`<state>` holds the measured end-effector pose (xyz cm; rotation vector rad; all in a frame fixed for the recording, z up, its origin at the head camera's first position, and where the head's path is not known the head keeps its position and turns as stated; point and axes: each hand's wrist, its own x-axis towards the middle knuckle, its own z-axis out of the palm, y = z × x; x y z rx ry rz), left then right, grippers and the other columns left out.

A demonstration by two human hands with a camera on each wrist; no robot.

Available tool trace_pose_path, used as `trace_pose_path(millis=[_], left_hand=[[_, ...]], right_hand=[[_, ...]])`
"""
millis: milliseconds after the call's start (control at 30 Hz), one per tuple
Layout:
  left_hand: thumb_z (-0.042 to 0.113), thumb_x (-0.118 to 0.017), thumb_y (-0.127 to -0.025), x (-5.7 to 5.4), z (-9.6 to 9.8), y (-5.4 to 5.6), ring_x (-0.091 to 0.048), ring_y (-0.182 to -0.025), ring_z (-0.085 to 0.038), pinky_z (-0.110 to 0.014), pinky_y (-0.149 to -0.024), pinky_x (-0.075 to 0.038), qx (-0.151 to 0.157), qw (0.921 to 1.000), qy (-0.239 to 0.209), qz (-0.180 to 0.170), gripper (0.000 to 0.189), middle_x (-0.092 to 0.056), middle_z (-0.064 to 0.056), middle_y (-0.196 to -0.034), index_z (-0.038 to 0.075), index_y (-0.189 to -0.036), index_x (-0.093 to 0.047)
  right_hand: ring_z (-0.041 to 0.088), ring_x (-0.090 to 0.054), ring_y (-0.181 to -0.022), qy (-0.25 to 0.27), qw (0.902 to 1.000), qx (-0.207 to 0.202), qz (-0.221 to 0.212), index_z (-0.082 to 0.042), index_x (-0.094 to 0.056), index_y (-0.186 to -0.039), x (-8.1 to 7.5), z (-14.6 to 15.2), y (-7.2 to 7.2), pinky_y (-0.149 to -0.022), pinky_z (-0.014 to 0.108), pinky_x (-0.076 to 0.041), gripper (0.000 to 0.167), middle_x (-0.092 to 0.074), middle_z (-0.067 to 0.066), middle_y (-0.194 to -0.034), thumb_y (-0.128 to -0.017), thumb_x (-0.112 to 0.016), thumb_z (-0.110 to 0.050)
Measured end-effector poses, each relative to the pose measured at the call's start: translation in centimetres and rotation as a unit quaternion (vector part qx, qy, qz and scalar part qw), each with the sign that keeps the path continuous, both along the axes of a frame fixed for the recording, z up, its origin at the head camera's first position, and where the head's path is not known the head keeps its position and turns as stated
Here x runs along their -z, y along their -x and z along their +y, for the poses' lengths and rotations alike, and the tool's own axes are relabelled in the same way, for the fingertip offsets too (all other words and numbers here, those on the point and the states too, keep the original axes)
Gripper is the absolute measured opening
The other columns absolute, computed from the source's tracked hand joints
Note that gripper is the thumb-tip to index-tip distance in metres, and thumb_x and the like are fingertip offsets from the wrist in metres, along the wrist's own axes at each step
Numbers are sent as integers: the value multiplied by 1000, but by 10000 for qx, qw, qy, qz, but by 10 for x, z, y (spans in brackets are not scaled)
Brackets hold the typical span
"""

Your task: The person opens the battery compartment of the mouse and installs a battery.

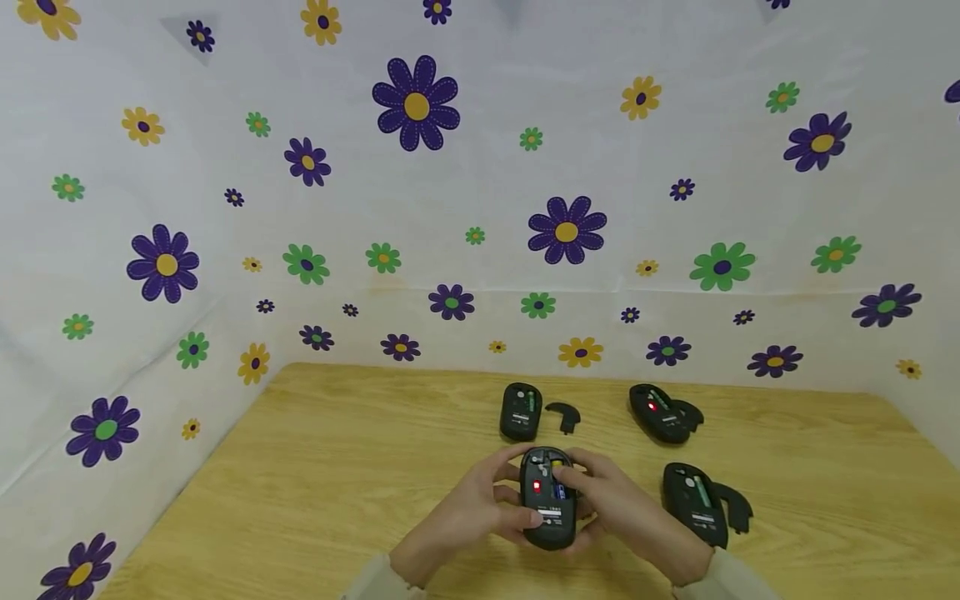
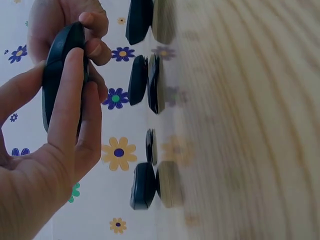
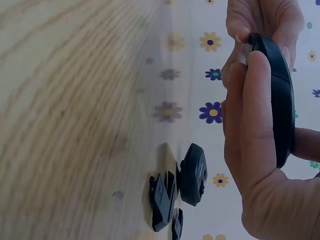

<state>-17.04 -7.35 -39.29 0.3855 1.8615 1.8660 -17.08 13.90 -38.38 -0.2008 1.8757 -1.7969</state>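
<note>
A black computer mouse [image 1: 551, 521] is held underside up above the table, its battery compartment uncovered and a red light glowing. My left hand [image 1: 480, 498] grips its left side, thumb on the underside near the label. Along the opposite side, my right hand [image 1: 611, 500] holds the mouse, its thumb over the blue-and-yellow battery [image 1: 559, 490] in the compartment. How firmly that thumb presses cannot be seen. In the left wrist view, the left fingers lie along the mouse [image 2: 62, 75]; in the right wrist view, the right fingers lie along the mouse [image 3: 283, 110].
Three more mice lie underside up on the wooden table [image 1: 337, 467]: one behind the hands [image 1: 521, 412], one at the back right [image 1: 660, 414], one beside the right forearm [image 1: 693, 504]. Near them are curved black covers, including one [image 1: 566, 417]. A flowered cloth [image 1: 480, 183] hangs behind.
</note>
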Motion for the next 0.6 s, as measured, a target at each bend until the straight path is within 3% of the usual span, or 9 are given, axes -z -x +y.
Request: trace_pose_path(millis=[367,600], left_hand=[[-14,-69,-82,12,-13,8,-67,-98,-28,-43,-70,-64,-401,9989,248,-31,81,-57,-18,-117,-2,-153,-31],[-17,-68,-81,12,-16,12,-65,-105,-31,-44,-74,-64,-195,9981,582,-109,81,-50,-21,-128,-5,-153,-33]], right_hand=[[24,-68,-85,-54,9997,49,211,13,-30,-144,11,-5,7,-72,40,-64,57,-63,20,-108,-96,-58,1],[25,-69,-85,-328,9985,-108,436,19,-33,-137,16,-9,11,-73,44,-64,56,-64,20,-103,-89,-60,8]])
